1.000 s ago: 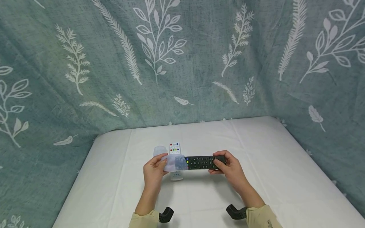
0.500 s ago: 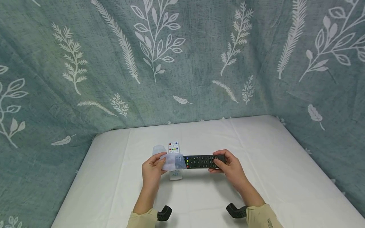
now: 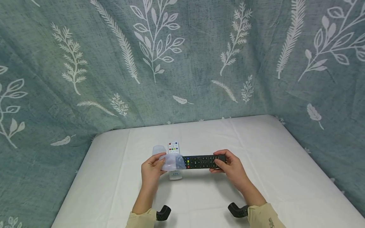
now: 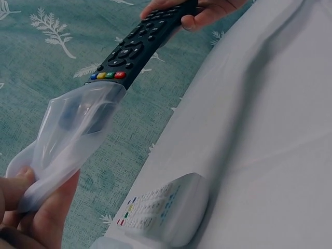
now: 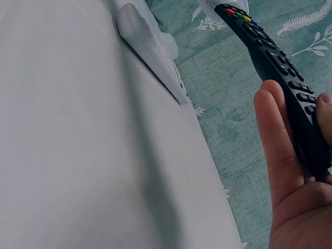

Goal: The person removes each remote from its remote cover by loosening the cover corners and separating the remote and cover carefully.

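Note:
A black remote control is held level above the table, its left end inside a translucent plastic sleeve. My left hand pinches the far end of the sleeve between thumb and fingers. At the remote's other end my right hand grips it, thumb on the button side and fingers beneath. In the left wrist view the coloured buttons of the black remote stand just outside the sleeve's mouth. Beneath, a white remote control lies on the table, its middle hidden by the sleeve in the head view.
Another translucent sleeve lies on the table to the left of the white remote. White cloth covers the table. A green curtain with white leaf prints hangs behind it. Black wrist-worn pieces stick out near both cuffs.
Both hands keep their holds, and the sleeve covers about the same length of the black remote. The view has shifted slightly; little else differs.

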Demonstrator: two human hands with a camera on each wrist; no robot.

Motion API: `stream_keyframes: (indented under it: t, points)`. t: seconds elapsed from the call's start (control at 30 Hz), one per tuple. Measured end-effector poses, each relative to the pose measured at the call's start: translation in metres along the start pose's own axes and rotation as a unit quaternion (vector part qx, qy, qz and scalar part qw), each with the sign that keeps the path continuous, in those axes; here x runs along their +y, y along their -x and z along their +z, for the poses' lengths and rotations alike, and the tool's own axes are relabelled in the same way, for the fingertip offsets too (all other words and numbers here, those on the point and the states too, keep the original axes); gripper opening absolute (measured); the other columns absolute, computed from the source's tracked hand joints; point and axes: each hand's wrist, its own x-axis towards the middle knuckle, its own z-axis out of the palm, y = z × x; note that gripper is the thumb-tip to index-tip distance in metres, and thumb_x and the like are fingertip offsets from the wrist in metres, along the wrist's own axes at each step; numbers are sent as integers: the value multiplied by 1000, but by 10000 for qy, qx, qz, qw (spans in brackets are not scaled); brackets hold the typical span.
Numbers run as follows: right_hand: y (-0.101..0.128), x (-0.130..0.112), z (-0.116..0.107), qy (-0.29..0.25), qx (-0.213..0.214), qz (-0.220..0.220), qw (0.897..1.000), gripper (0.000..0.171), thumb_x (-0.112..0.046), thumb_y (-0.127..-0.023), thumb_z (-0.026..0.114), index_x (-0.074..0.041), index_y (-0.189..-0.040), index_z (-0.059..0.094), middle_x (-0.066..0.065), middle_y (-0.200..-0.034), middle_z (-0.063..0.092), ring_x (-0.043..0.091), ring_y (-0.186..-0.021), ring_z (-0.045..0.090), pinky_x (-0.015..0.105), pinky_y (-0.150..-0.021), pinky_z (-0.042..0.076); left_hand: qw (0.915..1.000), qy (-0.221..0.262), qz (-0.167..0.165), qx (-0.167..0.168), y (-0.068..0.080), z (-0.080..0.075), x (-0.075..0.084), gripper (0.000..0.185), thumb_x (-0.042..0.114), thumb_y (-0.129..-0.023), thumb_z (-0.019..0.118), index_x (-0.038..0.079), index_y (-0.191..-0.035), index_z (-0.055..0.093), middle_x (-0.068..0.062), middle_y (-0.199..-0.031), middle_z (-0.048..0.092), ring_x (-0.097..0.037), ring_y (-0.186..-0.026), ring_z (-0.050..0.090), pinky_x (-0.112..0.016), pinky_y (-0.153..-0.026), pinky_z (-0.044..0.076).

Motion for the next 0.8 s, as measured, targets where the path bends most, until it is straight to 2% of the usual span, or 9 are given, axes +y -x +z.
stream_keyframes:
  t: [0.43, 0.8]
  points:
    - [1, -2, -2, 55, 17, 145, 9999, 32, -7, -98, 62, 2, -126, 51, 33, -120, 54, 25, -81, 75, 38, -76, 63, 9999, 26, 72, -126, -1, -4, 1, 21, 0, -92, 66, 0, -111, 73, -5, -82, 74, -10, -64, 65, -21, -53, 56]
    - [2, -3, -4, 68, -48, 51, 10000, 34, -11, -97, 64, 2, -126, 51, 33, -118, 54, 25, -82, 75, 38, -77, 62, 9999, 24, 66, -125, -2, -5, 1, 21, 0, -93, 66, 2, -112, 74, -4, -82, 73, -10, -66, 66, -21, -54, 57]
